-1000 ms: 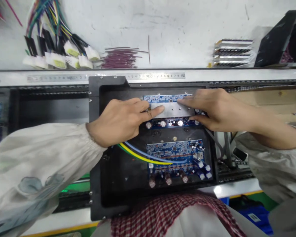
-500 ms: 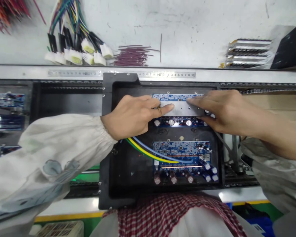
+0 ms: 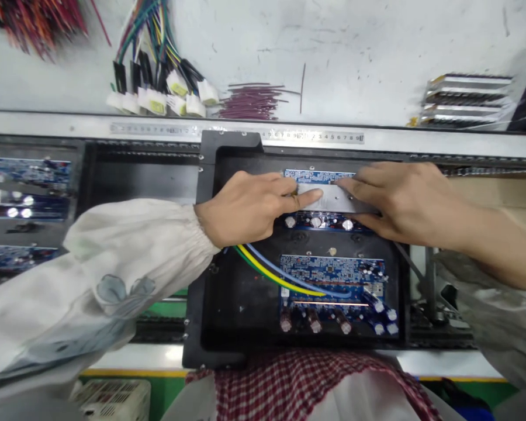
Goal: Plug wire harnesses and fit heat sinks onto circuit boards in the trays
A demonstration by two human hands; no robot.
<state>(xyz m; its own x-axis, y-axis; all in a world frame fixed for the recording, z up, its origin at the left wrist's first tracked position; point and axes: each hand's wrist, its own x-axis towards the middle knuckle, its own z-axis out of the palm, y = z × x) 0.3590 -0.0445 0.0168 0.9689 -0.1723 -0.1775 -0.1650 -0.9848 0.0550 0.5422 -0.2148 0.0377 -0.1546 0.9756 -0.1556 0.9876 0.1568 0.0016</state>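
A black tray-like housing [image 3: 214,304] lies in front of me with two blue circuit boards in it. On the far board [image 3: 318,175] sits a silver metal plate [image 3: 333,200]. My left hand [image 3: 249,206] lies on the plate's left end, fingers extended and pressing it. My right hand [image 3: 403,199] rests on the plate's right end, fingers flat across it. The near board [image 3: 328,272] has several capacitors along its front edge. Yellow, blue and green wires [image 3: 267,275] run from under my left wrist onto that board.
A metal rail with a ruler scale [image 3: 245,131] runs behind the housing. Behind it on the white bench lie a bundle of coloured wires with white connectors [image 3: 162,93], a pile of thin maroon sleeves [image 3: 254,99] and stacked metal parts [image 3: 464,99]. More blue boards [image 3: 21,199] sit at the left.
My view has shifted left, so the housing sits further right in the picture. Both hands stay pressed on the silver plate in the same pose.
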